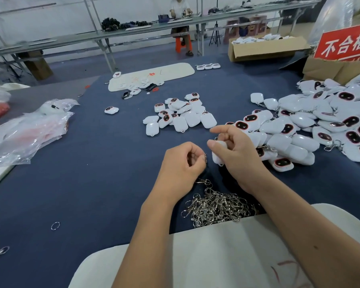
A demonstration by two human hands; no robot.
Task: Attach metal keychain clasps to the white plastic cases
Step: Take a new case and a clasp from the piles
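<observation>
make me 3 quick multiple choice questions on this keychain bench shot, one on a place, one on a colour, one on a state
1. Where does the clasp pile lie?
A. beside the cardboard box
B. near the table edge, below the hands
C. on the cream mat

2. What colour is the table cover?
A. dark blue
B. green
C. red

3. What is the right hand doing?
A. lying flat and empty
B. gripping a white case
C. lifting a plastic bag

Answers: 1 B, the metal heap sits between the forearms; 2 A, blue cloth shows all round; 3 B, fingers curl round the case while the left hand pinches a clasp.

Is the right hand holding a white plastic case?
Yes, the right hand grips a white plastic case above the blue table.
</observation>
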